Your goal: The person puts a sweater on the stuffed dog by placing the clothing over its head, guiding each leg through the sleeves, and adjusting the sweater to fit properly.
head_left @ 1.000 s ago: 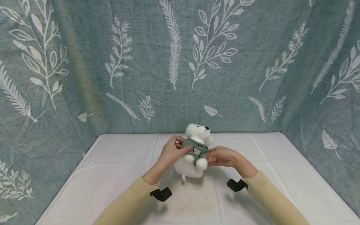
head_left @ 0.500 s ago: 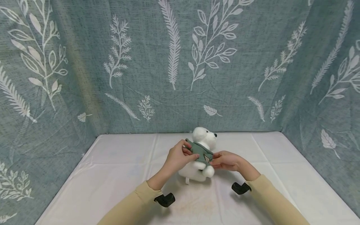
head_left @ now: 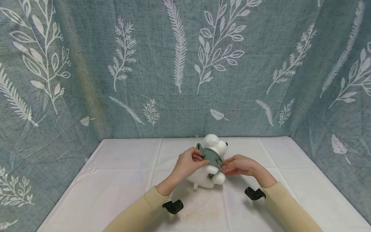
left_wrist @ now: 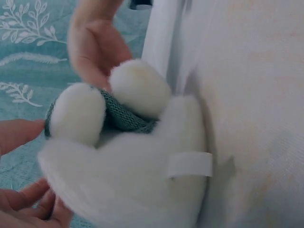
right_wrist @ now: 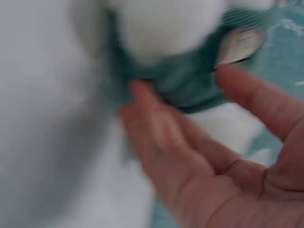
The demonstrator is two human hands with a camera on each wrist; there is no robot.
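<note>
A white plush toy [head_left: 203, 178] with a black nose wears a knitted green sweater [head_left: 212, 158]. It sits tilted on the white-covered table, its face turned to the right in the head view. My left hand [head_left: 187, 162] grips it from the left side, thumb on the sweater's front and fingers behind. From the right, my right hand [head_left: 240, 165] reaches in with fairly straight fingers touching the sweater. The right wrist view, though blurred, has the thumb beside a pale patch [right_wrist: 241, 46] and the fingertips under the hem. A white tag [left_wrist: 191, 165] sticks out at the toy's bottom.
The tabletop [head_left: 124, 180] is covered with a white, creased cloth. Blue-green curtains [head_left: 156, 64] with white leaf prints stand behind and on both sides. Black wrist mounts [head_left: 173, 206] jut inward from the sleeves.
The toy has shifted right and slightly nearer, and its front has turned to the right, so the sweater's patch faces away more. Both hands have moved right along with it.
</note>
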